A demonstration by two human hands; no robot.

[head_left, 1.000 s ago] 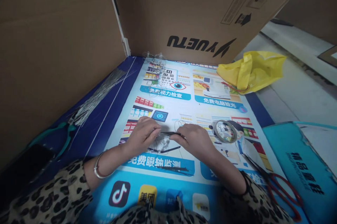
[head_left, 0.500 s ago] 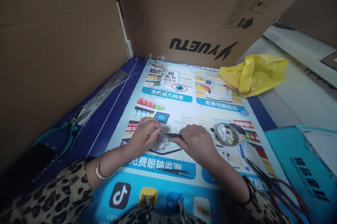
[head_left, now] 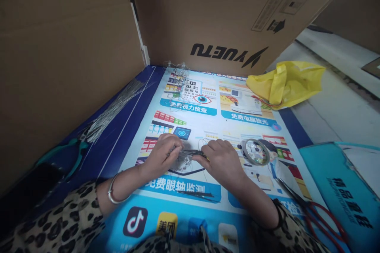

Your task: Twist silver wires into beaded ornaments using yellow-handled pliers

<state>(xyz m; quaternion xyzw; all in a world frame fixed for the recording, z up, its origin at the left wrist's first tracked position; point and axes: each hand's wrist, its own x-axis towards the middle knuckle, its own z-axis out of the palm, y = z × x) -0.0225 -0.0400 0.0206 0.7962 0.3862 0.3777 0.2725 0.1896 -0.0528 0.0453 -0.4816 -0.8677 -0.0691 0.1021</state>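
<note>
Head — right hand (head_left: pixel 222 160) gripping tool (head_left: pixel 194 152), wire (head_left: pixel 182 162) below

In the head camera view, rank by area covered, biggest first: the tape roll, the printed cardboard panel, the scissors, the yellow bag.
1. Printed cardboard panel
2. Yellow bag
3. Scissors
4. Tape roll
The scissors lie nearer the camera than the bag, so their real sizes may compare differently.
</note>
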